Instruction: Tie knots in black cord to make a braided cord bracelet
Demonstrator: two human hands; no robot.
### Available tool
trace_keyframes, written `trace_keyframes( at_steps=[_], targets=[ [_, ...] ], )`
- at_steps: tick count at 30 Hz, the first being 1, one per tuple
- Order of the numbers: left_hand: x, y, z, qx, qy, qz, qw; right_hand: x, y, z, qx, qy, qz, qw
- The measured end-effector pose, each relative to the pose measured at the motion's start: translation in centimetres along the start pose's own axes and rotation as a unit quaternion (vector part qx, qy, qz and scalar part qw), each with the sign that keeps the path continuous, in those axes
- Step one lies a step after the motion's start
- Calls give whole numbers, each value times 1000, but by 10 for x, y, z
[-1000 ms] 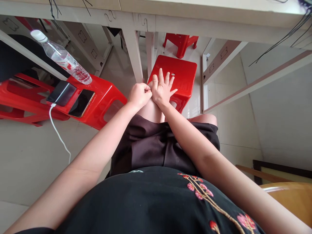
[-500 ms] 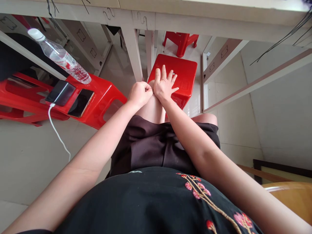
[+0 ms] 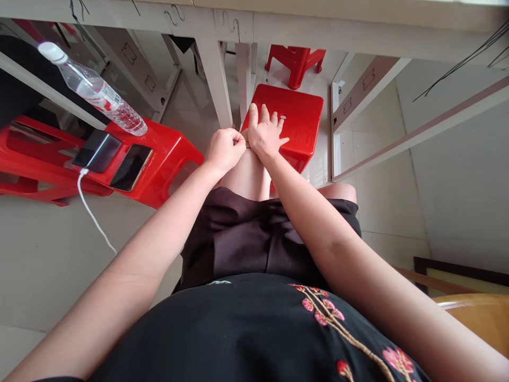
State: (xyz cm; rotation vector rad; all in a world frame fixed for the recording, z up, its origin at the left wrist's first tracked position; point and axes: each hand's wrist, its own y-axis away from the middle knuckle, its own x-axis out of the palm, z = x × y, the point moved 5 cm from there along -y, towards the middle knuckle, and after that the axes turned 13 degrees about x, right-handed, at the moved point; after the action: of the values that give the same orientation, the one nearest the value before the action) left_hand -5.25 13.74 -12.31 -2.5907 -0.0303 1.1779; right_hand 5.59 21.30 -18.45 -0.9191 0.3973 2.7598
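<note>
Head view: one thin dark strand (image 3: 247,147) ran over the bare leg (image 3: 247,175). Left hand (image 3: 223,150): fingers pinched, apparently on it. Right hand (image 3: 265,137), just beside: fingers splayed, gripping nothing visible. Strand seemed light, limp; best pinched near an end.

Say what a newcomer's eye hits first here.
Probably the two hands at centre over the bare leg: the left hand pinches what looks like a thin dark strand, the right hand has its fingers spread. Next, the bright red stool just beyond them, and the clear bottle standing on another red stool at left.
</note>
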Motion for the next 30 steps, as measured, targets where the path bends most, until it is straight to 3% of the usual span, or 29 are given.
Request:
trace_keyframes(
  at_steps=[10,19,30],
  targets=[
    [-3,4,8,-43,60,23,997,-6,11,5,-2,-20,10,1000],
    [-5,9,18,-33,113,26,993,-8,15,7,-23,-3,7,1000],
    [-14,14,23,-40,147,19,988,-13,20,7,5,13,6,1000]
  ],
)
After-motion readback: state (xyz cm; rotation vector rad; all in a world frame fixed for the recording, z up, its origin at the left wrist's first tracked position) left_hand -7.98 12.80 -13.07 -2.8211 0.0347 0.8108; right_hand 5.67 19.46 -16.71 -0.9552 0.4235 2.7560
